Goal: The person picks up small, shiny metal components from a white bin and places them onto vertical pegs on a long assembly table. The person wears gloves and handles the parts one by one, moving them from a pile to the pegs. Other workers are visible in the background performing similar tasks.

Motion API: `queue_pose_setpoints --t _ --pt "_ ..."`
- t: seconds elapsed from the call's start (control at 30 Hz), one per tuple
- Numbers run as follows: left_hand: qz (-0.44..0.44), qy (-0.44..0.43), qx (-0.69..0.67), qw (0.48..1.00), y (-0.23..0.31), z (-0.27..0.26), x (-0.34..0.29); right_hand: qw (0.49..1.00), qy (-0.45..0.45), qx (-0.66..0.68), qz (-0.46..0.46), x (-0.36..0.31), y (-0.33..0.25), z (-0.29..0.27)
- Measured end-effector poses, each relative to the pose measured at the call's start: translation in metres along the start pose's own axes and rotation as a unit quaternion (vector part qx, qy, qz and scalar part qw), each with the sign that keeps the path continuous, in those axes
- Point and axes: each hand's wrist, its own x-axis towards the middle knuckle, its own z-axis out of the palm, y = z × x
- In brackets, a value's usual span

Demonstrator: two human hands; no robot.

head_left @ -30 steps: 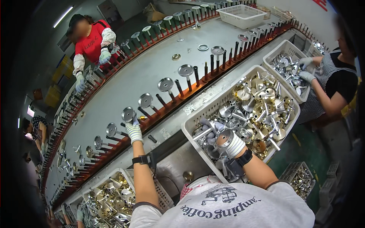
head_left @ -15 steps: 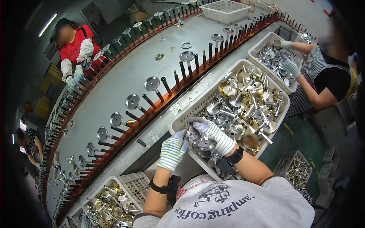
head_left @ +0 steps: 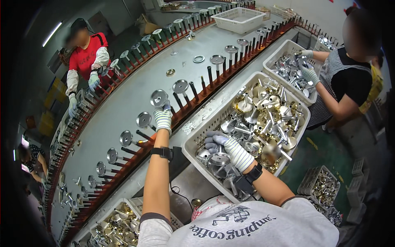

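Note:
My left hand, in a striped knit glove, reaches up to the rack edge. Its fingers close round the stem of a silver disc-headed metal part, just behind the disc. My right hand, gloved alike, is low over the near-left end of a white plastic basket. Its fingers curl in among shiny parts, and what they hold, if anything, is hidden. Beside them lies a round silver part. The basket is heaped with silver and gold-toned disc-and-stem parts.
A row of upright dark rods on a rust-coloured rail edges the curved grey table. Co-workers stand at right and far left. Another parts basket is beyond mine; a white crate stands on the table.
My left hand has left the basket and moved up to the disc-headed part at the rail. My right hand stays over the basket. Rail parts have shifted toward the upper right in view.

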Motion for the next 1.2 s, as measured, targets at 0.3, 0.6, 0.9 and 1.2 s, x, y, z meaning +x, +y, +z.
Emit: queue_pose_setpoints --t 0.3,0.6,0.9,1.2 --pt "0.025 -0.096 -0.032 0.995 0.089 -0.021 -0.112 0.967 -0.030 0.255 0.000 0.013 -0.001 -0.053" --pt "0.140 -0.279 -0.067 0.948 0.145 -0.029 -0.239 0.999 -0.039 0.003 -0.010 0.012 0.036 -0.027" --pt "-0.128 -0.240 -0.378 0.885 0.139 -0.026 -0.206 0.462 -0.115 -0.874 -0.098 -0.004 -0.036 -0.034" --pt "-0.085 -0.104 -0.440 0.888 0.114 0.063 -0.099 0.219 -0.224 -0.939 0.142 0.005 -0.096 -0.067"
